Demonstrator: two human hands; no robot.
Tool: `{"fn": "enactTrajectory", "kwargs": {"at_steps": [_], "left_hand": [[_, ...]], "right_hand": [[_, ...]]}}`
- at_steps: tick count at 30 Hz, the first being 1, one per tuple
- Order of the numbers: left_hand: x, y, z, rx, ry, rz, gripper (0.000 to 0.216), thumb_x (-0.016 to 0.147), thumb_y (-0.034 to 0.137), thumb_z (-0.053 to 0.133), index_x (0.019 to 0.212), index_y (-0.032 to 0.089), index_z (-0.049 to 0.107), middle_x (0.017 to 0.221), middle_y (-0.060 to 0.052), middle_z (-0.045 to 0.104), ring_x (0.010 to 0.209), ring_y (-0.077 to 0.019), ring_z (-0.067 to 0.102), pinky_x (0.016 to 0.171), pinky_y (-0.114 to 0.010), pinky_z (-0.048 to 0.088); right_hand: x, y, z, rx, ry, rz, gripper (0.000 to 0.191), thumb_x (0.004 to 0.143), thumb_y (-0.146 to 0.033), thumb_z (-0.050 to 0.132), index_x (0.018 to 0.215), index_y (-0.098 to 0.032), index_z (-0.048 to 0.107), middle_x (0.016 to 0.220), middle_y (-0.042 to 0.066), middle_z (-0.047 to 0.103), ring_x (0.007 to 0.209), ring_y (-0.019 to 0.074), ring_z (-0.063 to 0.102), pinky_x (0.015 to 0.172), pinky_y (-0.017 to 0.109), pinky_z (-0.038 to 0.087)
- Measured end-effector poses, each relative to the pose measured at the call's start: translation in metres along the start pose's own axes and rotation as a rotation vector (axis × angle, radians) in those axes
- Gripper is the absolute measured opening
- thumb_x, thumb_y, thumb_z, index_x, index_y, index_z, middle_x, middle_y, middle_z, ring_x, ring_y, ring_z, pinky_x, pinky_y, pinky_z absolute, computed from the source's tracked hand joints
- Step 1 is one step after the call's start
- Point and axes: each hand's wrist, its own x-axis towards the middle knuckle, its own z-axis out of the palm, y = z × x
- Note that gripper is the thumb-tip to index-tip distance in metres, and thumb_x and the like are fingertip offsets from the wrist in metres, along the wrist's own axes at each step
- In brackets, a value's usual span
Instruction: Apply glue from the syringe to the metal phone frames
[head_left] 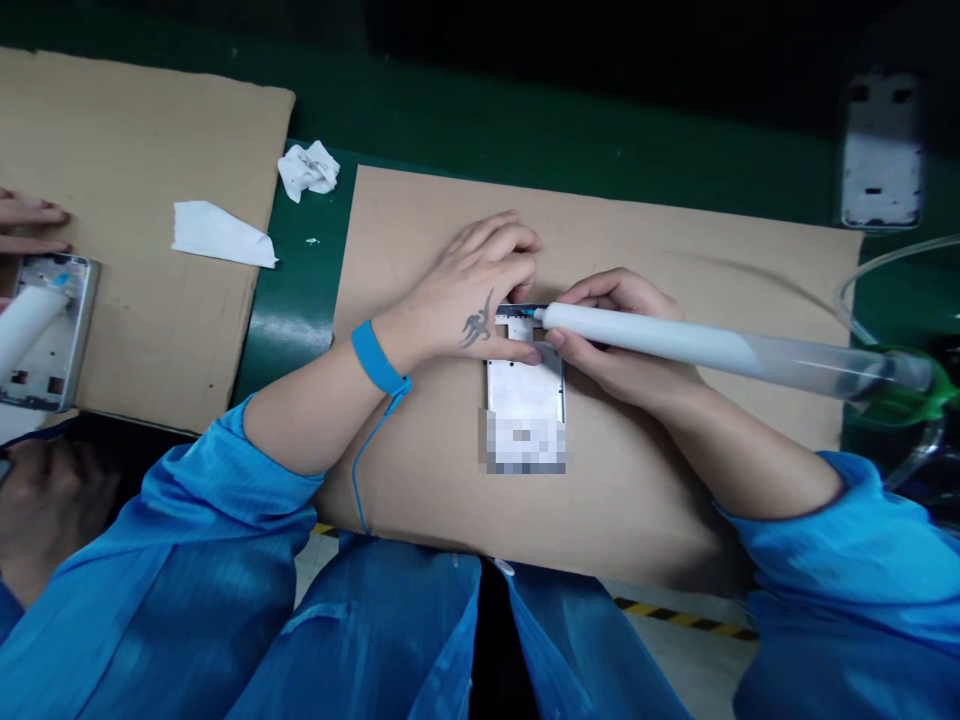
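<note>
A white phone frame (523, 385) lies flat on the cardboard; a blurred patch covers its near end. Bent over its far left part is my left hand (487, 290), fingers curled at the top edge and thumb across its face, holding it. In my right hand (626, 330) is a glue dispensing syringe (660, 335), gripped near its tip between thumb and fingers. Its blue needle points left at the frame's far end; whether it touches I cannot tell. White material fills the front of the barrel, and a green cap (911, 385) sits at the rear.
A clear air hose (892, 262) loops at the right. Another phone frame (883, 165) lies at the back right. Crumpled tissue (309, 170) and a torn white piece (221, 234) lie to the left. A co-worker's hand (30, 222) is near another phone frame (79, 330) and white syringe (28, 325).
</note>
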Motion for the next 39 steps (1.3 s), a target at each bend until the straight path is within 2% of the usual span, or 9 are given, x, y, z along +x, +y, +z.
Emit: {"fn": "enactTrajectory", "kwargs": {"at_steps": [11,22,31,39], "left_hand": [[0.001,0.001,0.0,-0.002,-0.012,-0.019,0.059,0.075,0.074,0.098,0.094,0.028,0.067,0.159,-0.009,0.064,0.171,-0.0461,0.038,0.144,-0.07,0.029],[-0.002,-0.016,0.012,0.017,0.073,0.109,0.061,0.072,0.072,0.098,0.101,0.027,0.067,0.156,-0.016,0.065,0.167,-0.0497,0.042,0.138,-0.069,0.036],[-0.002,-0.016,0.012,0.027,0.064,0.108,0.061,0.073,0.071,0.098,0.101,0.026,0.068,0.156,-0.016,0.065,0.167,-0.0507,0.042,0.137,-0.071,0.036],[-0.002,-0.018,0.012,0.017,0.053,0.112,0.062,0.072,0.072,0.098,0.101,0.026,0.068,0.158,-0.016,0.064,0.167,-0.0514,0.041,0.137,-0.073,0.035]], "right_hand": [[-0.001,0.001,0.001,0.003,0.007,0.002,0.028,0.086,-0.046,0.092,0.101,-0.029,0.074,0.087,0.002,0.08,0.068,0.0207,0.073,0.058,0.035,0.061],[0.001,0.0,0.0,-0.008,0.007,-0.003,0.033,0.083,-0.049,0.094,0.098,-0.027,0.074,0.084,0.002,0.08,0.064,0.0184,0.071,0.056,0.031,0.058],[0.0,0.001,-0.001,0.014,-0.009,0.007,0.035,0.083,-0.05,0.095,0.098,-0.027,0.073,0.085,0.002,0.081,0.065,0.0201,0.073,0.057,0.033,0.06],[0.001,-0.001,-0.002,0.037,-0.008,-0.016,0.025,0.081,-0.037,0.093,0.094,-0.027,0.073,0.081,0.001,0.08,0.062,0.0185,0.072,0.055,0.03,0.058]]}}
